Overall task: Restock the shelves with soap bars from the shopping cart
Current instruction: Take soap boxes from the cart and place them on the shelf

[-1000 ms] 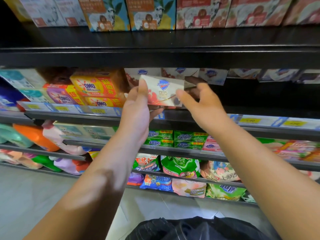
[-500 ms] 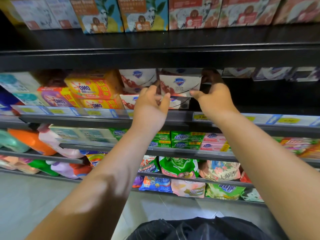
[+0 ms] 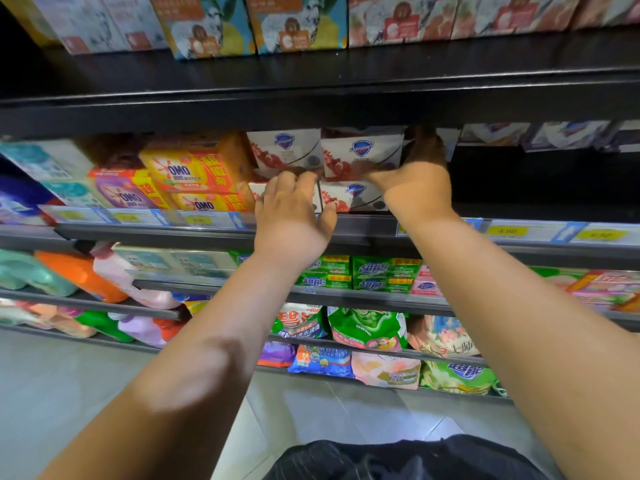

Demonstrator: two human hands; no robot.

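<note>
The shelf (image 3: 363, 232) was reached into by both hands over its front rail. A stack (image 3: 284, 147) of soap boxes, two high and two wide, was seen directly ahead of the hands. The right hand (image 3: 415, 181) was laid against the right end of the upper right box (image 3: 360, 152). Its thumb was stretched along the box's lower front edge and its fingers were lost in shadow beyond it, so whether the box was clasped could not be told. The left hand (image 3: 291, 216) was held loosely spread with nothing in it, its fingertips touching the stack just left of that box. The box was judged light, stiff in its carton and somewhat slick, with corners that could be crushed. It would best be taken by its two short ends, or pushed square from the front face.
</note>
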